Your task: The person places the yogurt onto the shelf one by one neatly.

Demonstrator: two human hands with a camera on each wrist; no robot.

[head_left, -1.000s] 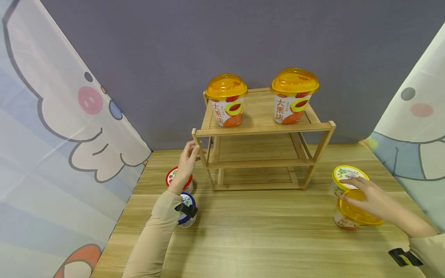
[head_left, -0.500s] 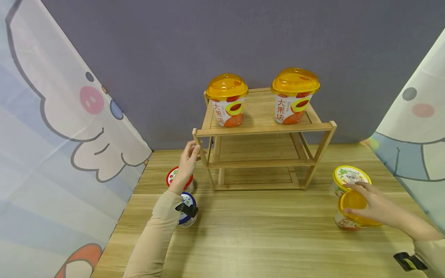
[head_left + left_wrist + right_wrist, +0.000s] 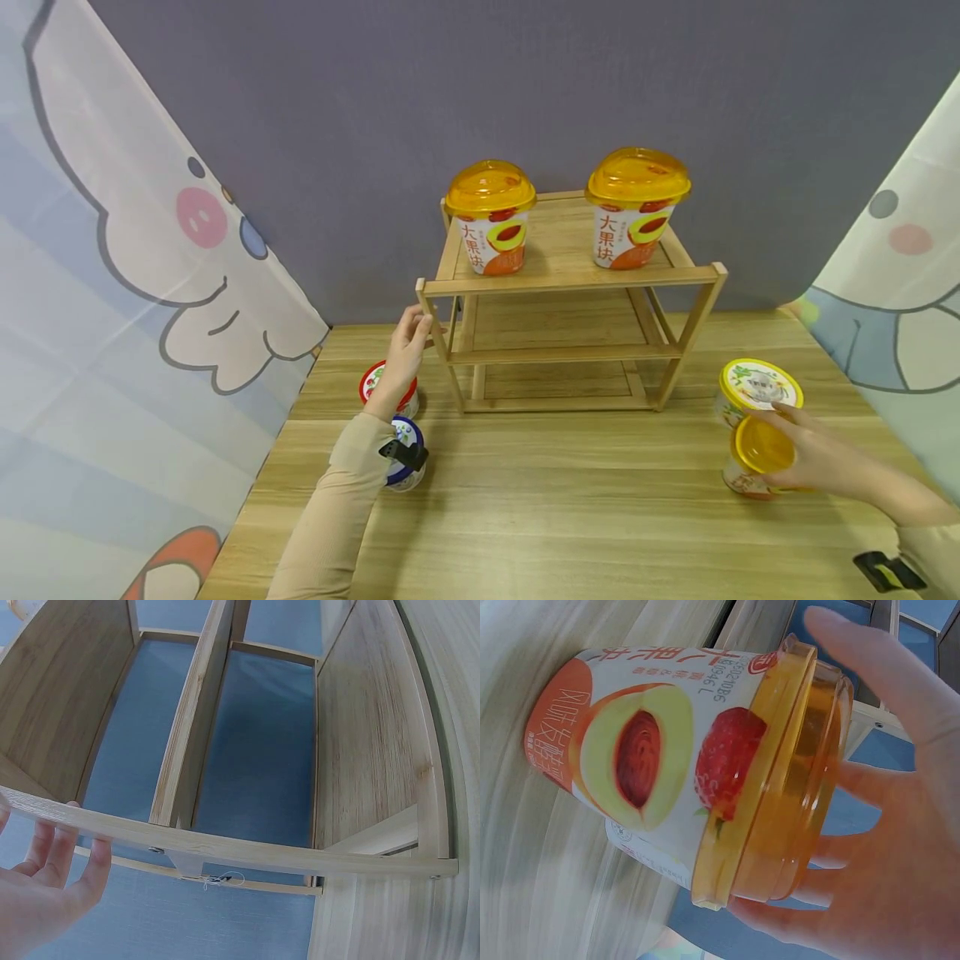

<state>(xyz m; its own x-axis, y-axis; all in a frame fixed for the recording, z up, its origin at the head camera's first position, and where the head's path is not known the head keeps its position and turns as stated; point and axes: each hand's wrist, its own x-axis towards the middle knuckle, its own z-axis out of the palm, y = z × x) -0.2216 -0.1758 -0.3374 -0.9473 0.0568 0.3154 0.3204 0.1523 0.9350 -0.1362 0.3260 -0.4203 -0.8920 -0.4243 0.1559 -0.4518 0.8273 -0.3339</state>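
At the left front post of a tiered wooden rack [image 3: 570, 354], my left hand [image 3: 405, 346] holds on, with several fingertips at its rail in the left wrist view. A yogurt cup [image 3: 652, 742] with a domed orange lid and peach print stands on the table at right. My right hand [image 3: 828, 458] grips its lid from the right and above. Right behind it is a yellow-lidded tub [image 3: 757, 387]. Two more peach yogurt cups stand on the top tier, a left one [image 3: 491, 221] and a right one [image 3: 633, 212].
Near my left forearm stand a red-lidded tub [image 3: 411, 400] and a blue-lidded tub [image 3: 405, 471], partly covered by the arm. A grey wall [image 3: 352, 150] rises behind the rack. Cartoon-print curtains hang at the left [image 3: 82, 350] and right [image 3: 885, 325].
My right hand has shifted slightly right and downward, its fingers and thumb closing in around the orange lid. The left hand stays at the rack post.
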